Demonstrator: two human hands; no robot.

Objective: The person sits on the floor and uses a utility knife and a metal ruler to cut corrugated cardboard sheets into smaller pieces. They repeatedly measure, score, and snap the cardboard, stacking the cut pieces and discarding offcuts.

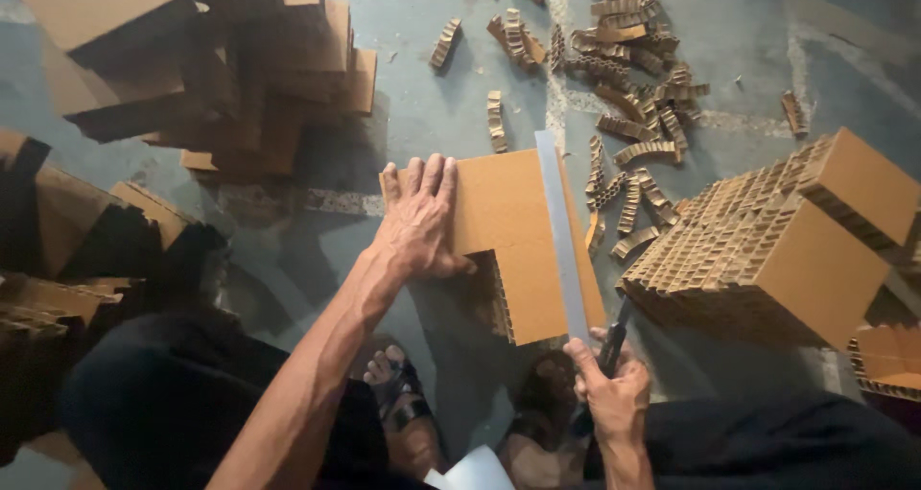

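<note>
An L-shaped piece of honeycomb cardboard lies flat on the grey floor in front of me. My left hand presses down flat on its left part, fingers spread over the far edge. My right hand grips the dark handle of a long knife, whose pale blade lies along the right side of the cardboard, pointing away from me. The blade runs close to the cardboard's right edge.
Several cut honeycomb strips litter the floor beyond and to the right. A stack of honeycomb blocks sits at the right. Cardboard pieces pile up at the upper left and far left. My sandalled feet are below the cardboard.
</note>
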